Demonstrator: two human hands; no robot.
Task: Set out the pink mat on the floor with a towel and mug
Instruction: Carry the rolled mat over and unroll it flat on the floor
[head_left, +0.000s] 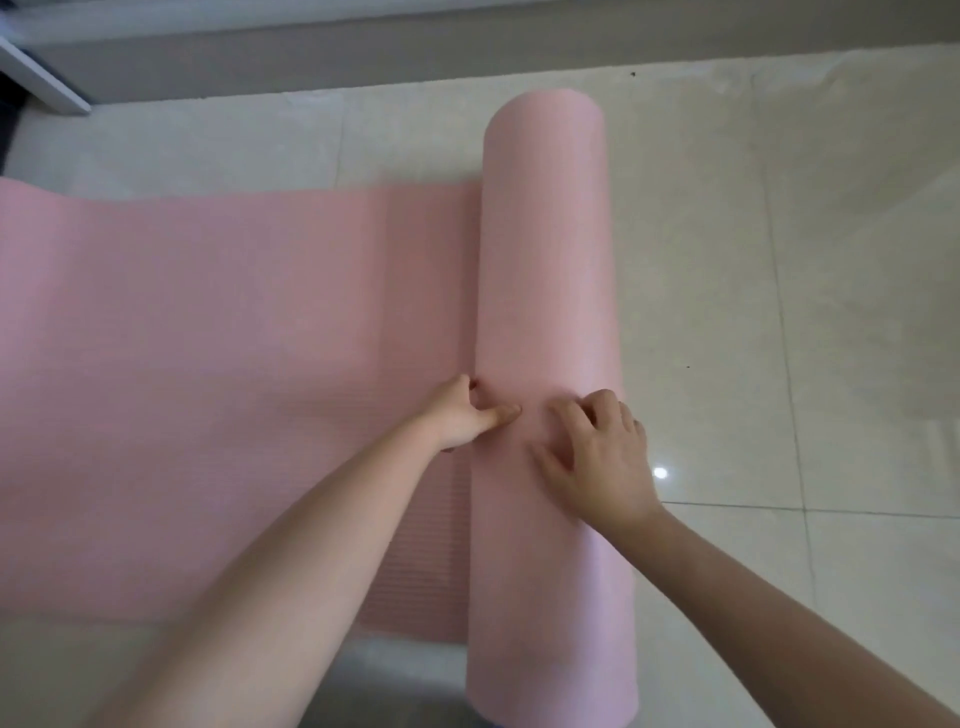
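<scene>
The pink mat (208, 364) lies partly unrolled on the pale tiled floor, its flat part stretching to the left. The rest is still a thick roll (545, 260) running from near me to the far side. My left hand (462, 415) presses against the roll's left side where it meets the flat part, thumb on the roll and fingers curled. Spread fingers of my right hand (597, 457) rest on top of the roll. No towel or mug is in view.
Glossy cream floor tiles (805, 312) spread to the right of the roll. A grey wall base (363, 57) runs along the far edge. A white frame edge (41, 78) shows at the top left.
</scene>
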